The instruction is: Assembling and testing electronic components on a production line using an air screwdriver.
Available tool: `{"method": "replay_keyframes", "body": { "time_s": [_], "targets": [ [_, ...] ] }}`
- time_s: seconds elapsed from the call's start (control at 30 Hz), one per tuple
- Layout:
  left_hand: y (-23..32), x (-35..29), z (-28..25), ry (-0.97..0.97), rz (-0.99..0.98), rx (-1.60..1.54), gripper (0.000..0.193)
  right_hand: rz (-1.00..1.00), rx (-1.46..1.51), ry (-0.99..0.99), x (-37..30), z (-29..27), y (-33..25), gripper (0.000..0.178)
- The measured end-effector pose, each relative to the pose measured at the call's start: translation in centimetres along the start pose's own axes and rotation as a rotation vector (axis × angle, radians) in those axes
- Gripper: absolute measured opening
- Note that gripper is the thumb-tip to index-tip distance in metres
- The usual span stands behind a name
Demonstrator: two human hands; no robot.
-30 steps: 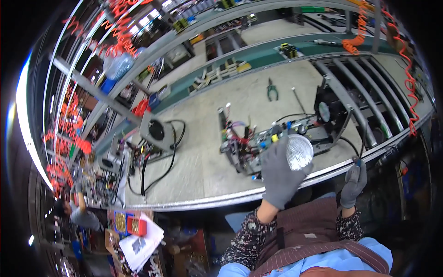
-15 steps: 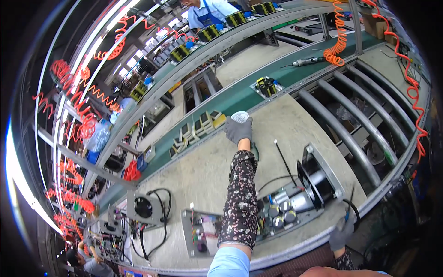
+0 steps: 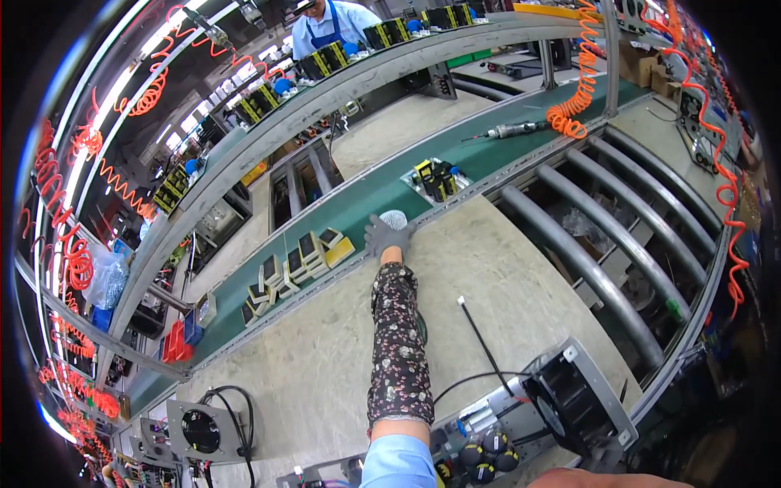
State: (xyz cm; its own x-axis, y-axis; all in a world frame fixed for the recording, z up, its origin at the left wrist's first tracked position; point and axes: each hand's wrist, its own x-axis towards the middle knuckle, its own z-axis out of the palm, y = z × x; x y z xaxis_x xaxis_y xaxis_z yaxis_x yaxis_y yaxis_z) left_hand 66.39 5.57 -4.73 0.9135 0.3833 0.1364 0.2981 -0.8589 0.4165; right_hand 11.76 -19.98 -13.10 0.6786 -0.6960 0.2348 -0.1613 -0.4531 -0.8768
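Note:
My left hand, in a grey glove with a flowered sleeve over the forearm, is stretched far forward across the grey bench onto the green conveyor belt. Its fingers are closed on a round silvery mesh part, which sits low on the belt at the near edge. A tray of black and yellow components lies on the belt just to the right. A row of small black, white and yellow blocks lies to the left. My right hand is out of view.
Near me are a black fan in a metal frame, a board with black round parts and a thin black rod. Grey rollers lie to the right. A powered screwdriver on an orange coiled hose rests beyond. A person in blue works behind the shelf.
My left hand carried the round silvery part from the assembly near me forward across the bench to the green belt. My right hand dropped out of view.

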Motion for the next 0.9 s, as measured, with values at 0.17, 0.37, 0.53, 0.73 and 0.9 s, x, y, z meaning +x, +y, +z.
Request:
{"method": "replay_keyframes", "body": {
  "time_s": [0.17,0.37,0.53,0.73,0.9],
  "targets": [
    [4.3,-4.3,-3.4,0.187,-0.060,-0.324,0.087,-0.111,-0.261,0.030,1.3,-0.3,-2.0,0.047],
    [5.6,-16.3,-15.2,0.519,0.107,-1.007,0.055,-0.129,-0.005,-0.028,4.0,0.0,-6.4,0.038],
    [3.7,-33.0,-22.0,0.154,0.285,-1.305,0.032,-0.080,0.468,0.027,3.6,-1.6,-13.5,0.043],
    [0.3,-47.0,-22.0,-0.375,0.305,-1.233,0.037,-0.543,0.407,-0.503,2.6,0.2,-20.1,0.048],
    [-1.7,-40.2,-22.0,-0.250,0.216,-1.228,0.039,-0.605,0.287,-0.589,1.8,1.0,-21.0,0.053]
  ]
}}
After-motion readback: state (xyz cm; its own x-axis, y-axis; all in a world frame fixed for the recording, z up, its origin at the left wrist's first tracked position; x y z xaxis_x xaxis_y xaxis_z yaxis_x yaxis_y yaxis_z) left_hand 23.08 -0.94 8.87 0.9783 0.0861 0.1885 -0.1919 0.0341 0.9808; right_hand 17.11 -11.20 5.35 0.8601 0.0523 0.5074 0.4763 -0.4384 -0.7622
